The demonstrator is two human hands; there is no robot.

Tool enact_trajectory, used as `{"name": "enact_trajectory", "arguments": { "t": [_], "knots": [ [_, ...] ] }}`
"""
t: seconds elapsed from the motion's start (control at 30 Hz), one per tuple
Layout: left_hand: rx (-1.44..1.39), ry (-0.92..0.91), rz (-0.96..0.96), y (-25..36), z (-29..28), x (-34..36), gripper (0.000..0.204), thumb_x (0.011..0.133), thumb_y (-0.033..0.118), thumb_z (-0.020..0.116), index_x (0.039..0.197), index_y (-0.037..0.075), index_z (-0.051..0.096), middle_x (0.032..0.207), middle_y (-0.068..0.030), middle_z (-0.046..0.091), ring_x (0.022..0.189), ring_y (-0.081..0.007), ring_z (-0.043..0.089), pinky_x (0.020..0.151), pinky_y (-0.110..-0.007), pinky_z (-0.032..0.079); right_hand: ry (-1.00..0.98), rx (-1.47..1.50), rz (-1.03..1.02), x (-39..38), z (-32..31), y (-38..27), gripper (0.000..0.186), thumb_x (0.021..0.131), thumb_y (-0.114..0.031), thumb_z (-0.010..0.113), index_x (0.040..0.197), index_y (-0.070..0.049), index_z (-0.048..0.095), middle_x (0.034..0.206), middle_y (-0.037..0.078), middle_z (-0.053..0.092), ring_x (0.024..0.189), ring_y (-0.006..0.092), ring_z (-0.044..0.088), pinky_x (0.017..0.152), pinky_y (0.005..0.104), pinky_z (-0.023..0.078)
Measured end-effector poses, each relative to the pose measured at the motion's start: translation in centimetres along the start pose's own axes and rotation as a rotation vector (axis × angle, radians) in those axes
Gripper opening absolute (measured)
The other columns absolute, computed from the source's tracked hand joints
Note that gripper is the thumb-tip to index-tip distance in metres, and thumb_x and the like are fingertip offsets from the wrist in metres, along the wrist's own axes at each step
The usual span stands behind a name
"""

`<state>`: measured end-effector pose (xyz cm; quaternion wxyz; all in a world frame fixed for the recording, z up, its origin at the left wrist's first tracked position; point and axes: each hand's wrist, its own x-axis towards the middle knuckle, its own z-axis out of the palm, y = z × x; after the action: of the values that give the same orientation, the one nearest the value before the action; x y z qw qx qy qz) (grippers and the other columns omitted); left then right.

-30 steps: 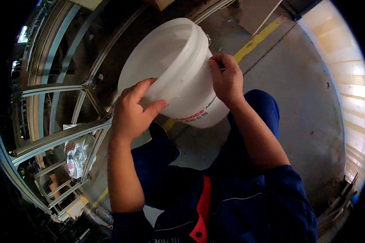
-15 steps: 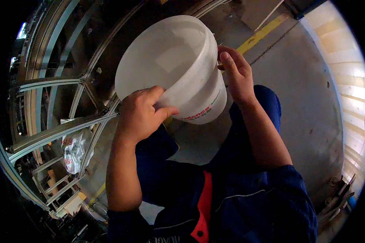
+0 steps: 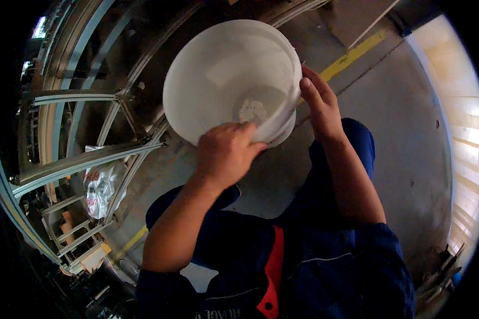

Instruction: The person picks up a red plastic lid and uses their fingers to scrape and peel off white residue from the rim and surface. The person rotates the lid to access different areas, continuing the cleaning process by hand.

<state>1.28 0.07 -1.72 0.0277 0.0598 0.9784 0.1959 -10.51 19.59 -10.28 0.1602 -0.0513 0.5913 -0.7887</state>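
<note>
A white plastic bucket (image 3: 210, 80) is held up in front of me, its mouth tilted toward me so the inside shows. A pale, crusty patch (image 3: 252, 110) lies on its bottom. My left hand (image 3: 226, 154) is closed over the near rim, fingers inside and thumb outside. At the right side of the rim, my right hand (image 3: 323, 109) grips the bucket, thumb toward me; its fingertips are partly hidden behind the wall.
Metal frame rails (image 3: 90, 159) run along the left, with a white plastic bag (image 3: 101, 191) among them. A yellow line (image 3: 354, 56) crosses the concrete floor (image 3: 410, 143). Long thin pieces (image 3: 442, 274) lie at lower right, near a pale ribbed wall (image 3: 465, 138).
The bucket has turned so its mouth faces me more, and its bottom now shows. My left hand has moved right along the rim; my right thumb now lies against the bucket.
</note>
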Motion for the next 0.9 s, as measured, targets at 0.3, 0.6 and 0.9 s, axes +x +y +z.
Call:
{"name": "enact_trajectory", "arguments": {
  "t": [0.3, 0.6, 0.9],
  "knots": [
    [-0.106, 0.018, 0.131, 2.0, 5.6, -1.6, 0.017, 0.091, 0.017, 0.07, 0.099, 0.004, 0.064, 0.085, -0.0158, 0.069, 0.082, -0.0377, 0.069, 0.072, -0.05, 0.055, 0.047, -0.057, 0.15, -0.1, -0.4, -0.5, 0.054, 0.095, -0.02, 0.068, 0.141, 0.005, 0.057, 0.13, 0.013, 0.068, 0.117, 0.0228, 0.063, 0.105, 0.0364, 0.046],
    [-0.185, -0.181, -0.026, 1.2, 2.0, -0.2, 0.032, 0.091, 0.029, 0.075, 0.11, 0.004, 0.067, 0.094, -0.0178, 0.073, 0.092, -0.0398, 0.071, 0.08, -0.05, 0.056, 0.167, -0.227, 0.201, 0.1, -1.1, 0.8, 0.049, 0.097, -0.026, 0.067, 0.133, 0.006, 0.063, 0.119, 0.013, 0.072, 0.107, 0.0217, 0.066, 0.099, 0.0336, 0.049],
    [0.0, 0.249, -0.703, -13.4, -1.5, 0.1, 0.058, 0.092, 0.031, 0.073, 0.142, 0.006, 0.057, 0.138, -0.0234, 0.063, 0.124, -0.0439, 0.062, 0.102, -0.051, 0.051, 0.218, -0.376, 0.183, 0.6, -1.7, 1.2, 0.046, 0.096, -0.03, 0.07, 0.125, 0.006, 0.068, 0.108, 0.011, 0.074, 0.096, 0.0182, 0.067, 0.091, 0.0313, 0.051]
  ]
}}
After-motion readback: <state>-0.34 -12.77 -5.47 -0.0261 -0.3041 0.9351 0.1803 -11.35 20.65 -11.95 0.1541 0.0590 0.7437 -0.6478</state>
